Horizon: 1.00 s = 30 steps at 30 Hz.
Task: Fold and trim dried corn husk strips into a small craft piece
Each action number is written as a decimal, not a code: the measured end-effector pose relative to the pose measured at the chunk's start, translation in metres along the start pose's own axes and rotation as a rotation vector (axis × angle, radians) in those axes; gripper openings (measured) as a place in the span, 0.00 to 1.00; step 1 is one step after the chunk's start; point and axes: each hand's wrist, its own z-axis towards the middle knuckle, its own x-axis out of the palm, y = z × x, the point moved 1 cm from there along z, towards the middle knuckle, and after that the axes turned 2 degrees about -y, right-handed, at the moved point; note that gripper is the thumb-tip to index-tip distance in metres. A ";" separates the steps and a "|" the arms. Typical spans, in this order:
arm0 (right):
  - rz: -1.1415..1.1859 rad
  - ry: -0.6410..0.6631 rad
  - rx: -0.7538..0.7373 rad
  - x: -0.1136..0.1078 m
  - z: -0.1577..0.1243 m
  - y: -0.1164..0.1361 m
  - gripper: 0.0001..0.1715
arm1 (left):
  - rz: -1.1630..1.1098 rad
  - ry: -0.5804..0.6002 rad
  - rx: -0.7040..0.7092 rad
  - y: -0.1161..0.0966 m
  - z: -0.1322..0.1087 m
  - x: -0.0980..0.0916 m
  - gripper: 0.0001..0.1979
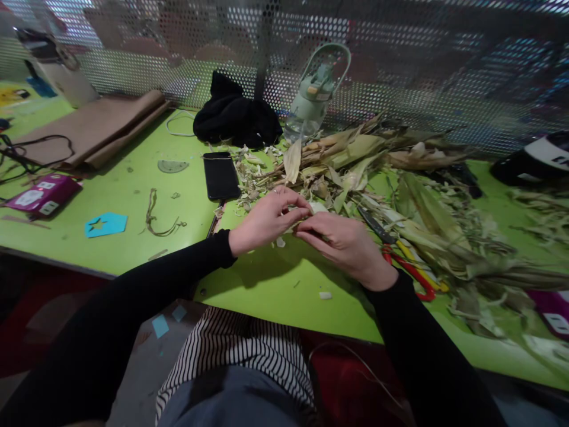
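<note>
Clock from view centre: bottle [307, 102] at 12-1, in front of the mesh [178, 71]. Black cloth [235, 115] at 11, near the bottle. Phone [221, 176] at 10, screen dark; protractor [173, 167] further out. Brown sheet [98, 127] and flask [73, 77] at 10, well out. Blue tag [113, 224], purple pack [47, 193] at 9.

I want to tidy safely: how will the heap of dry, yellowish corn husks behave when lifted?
The heap of dry, yellowish corn husks is probably light for its size, being thin leaves. It would likely shed pieces, as small pale scraps lie scattered beside it. Its wrinkled, papery look suggests it may tear easily.
</note>
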 end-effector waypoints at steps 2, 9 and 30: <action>-0.025 -0.011 -0.005 0.001 -0.001 0.000 0.11 | 0.057 -0.034 0.057 -0.002 0.000 0.000 0.05; 0.086 -0.042 0.035 -0.002 0.000 0.002 0.07 | -0.518 0.089 -0.230 0.007 0.000 0.003 0.04; 0.679 -0.321 0.455 -0.012 -0.001 0.003 0.08 | -0.923 0.204 -0.327 0.008 0.007 -0.006 0.04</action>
